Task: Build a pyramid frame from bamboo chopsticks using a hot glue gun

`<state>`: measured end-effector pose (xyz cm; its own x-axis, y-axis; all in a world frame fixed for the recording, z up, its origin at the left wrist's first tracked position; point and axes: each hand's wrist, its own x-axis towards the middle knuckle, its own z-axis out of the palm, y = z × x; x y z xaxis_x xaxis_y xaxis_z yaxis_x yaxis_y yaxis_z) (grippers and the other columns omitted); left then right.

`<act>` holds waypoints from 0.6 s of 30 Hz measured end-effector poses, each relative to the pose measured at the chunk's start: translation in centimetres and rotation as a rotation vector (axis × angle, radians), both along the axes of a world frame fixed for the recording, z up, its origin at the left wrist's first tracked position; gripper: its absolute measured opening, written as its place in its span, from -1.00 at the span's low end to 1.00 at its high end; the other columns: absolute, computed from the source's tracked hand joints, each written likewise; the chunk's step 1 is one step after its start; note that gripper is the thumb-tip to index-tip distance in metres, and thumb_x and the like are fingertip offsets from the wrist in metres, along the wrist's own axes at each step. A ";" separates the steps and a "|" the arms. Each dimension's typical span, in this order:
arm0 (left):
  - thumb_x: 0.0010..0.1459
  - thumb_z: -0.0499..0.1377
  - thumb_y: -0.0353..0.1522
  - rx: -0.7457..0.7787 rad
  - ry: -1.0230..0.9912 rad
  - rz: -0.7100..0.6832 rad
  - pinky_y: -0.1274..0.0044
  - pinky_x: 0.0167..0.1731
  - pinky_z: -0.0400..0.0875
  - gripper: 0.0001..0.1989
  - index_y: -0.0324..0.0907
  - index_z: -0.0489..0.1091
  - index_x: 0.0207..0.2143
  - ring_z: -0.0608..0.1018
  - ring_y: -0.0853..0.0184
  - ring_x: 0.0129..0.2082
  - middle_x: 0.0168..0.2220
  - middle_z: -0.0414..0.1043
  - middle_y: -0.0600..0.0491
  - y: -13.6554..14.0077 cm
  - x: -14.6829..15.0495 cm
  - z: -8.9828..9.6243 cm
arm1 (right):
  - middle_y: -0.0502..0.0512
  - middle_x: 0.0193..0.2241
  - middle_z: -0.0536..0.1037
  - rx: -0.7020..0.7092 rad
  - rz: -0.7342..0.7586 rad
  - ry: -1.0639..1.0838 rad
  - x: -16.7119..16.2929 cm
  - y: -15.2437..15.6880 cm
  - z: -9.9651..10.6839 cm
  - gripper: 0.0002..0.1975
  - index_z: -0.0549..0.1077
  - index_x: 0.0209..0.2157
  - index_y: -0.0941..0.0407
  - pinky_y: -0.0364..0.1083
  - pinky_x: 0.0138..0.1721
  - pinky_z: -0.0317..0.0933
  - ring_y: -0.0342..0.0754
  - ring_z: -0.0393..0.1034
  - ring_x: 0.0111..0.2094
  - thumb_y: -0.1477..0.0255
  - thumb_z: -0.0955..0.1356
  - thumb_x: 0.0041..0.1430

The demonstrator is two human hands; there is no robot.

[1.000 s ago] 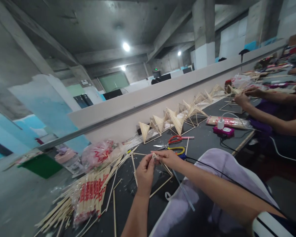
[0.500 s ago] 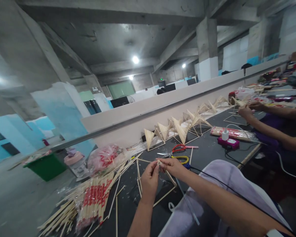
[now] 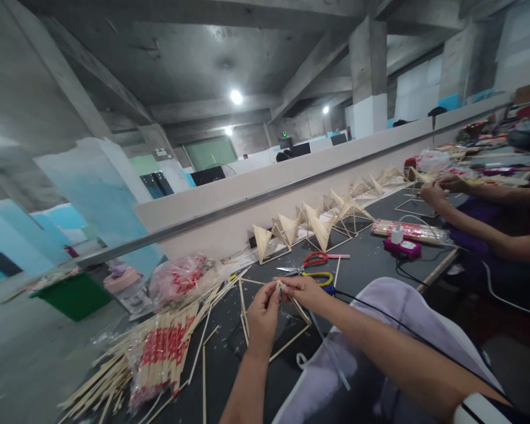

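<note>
My left hand and my right hand meet fingertip to fingertip over the dark table. Both are closed in a pinch around something small and pale, too small to name. Under and around them stands a frame of thin wooden sticks, partly hidden by my hands. Just beyond my right hand lie scissors with red handles and a yellow-handled tool. A translucent strip, perhaps a glue stick, slants beside my right forearm.
Bundled chopsticks in wrappers and loose sticks lie at the left, near a plastic bag. Twisted stick models line the low wall. A purple power strip and packed sticks sit rightward, near another person's hands.
The view has shifted slightly, so things appear a little further left and up. My hands stay together in the same pinch over the stick frame.
</note>
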<state>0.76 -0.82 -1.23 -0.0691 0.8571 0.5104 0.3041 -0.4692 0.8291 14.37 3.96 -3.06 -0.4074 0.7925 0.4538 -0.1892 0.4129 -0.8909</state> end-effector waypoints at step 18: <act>0.02 0.15 -0.22 -0.037 -0.033 0.035 0.46 -0.27 0.42 -0.66 -0.21 0.38 -0.17 0.52 0.28 -0.27 -0.23 0.47 -0.05 0.3 0.0 -0.5 | -0.01 -0.55 0.43 -0.047 0.024 0.043 0.1 -0.2 0.4 -0.51 0.43 -0.08 0.17 -0.14 -0.43 0.20 -0.20 0.25 -0.55 0.16 0.32 0.02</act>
